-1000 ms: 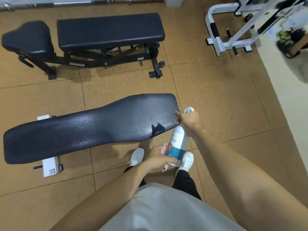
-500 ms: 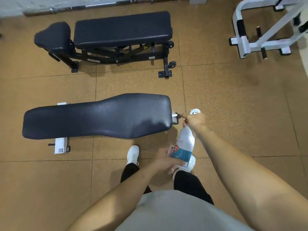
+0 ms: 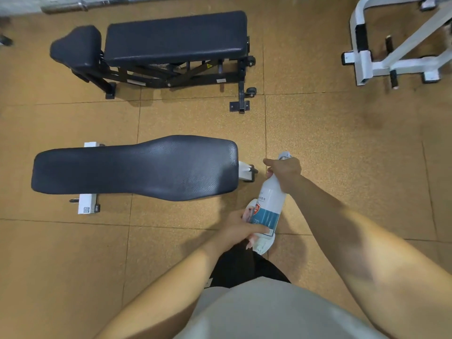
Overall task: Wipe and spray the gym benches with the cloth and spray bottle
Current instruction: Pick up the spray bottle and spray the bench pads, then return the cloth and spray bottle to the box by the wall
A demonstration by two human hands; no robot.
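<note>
Right hand [image 3: 285,171] wraps the neck of the spray bottle [image 3: 269,201]. Fingers are curled and the index finger is stretched toward the bench end. The trigger is hidden under the hand. Left hand [image 3: 241,228] grips the bottle's lower body, with a bit of pale cloth [image 3: 250,209] tucked between palm and label.

Bottle is tilted, head up and away from the body, held in the air just off the wide end of the near bench [image 3: 137,167]. It does not touch the pad. Far bench [image 3: 176,37] stands well apart, parallel, on the cork floor [image 3: 342,143]. White machine frame [image 3: 391,57] at upper right.

Judgement: this looks like the set-up for spraying the near bench. Whether the pad is already wet cannot be read through the glare.

Risks:
- Nozzle direction cannot be read. If it faces off the pad, spray lands on the floor and makes a slip hazard where the person stands.
- Cloth is trapped under the left hand. Freeing it to wipe leaves a one-handed neck grip, and the bottle may swing or drop.
- From this end the pad's narrow far end is a long reach, so coverage there may be patchy.
</note>
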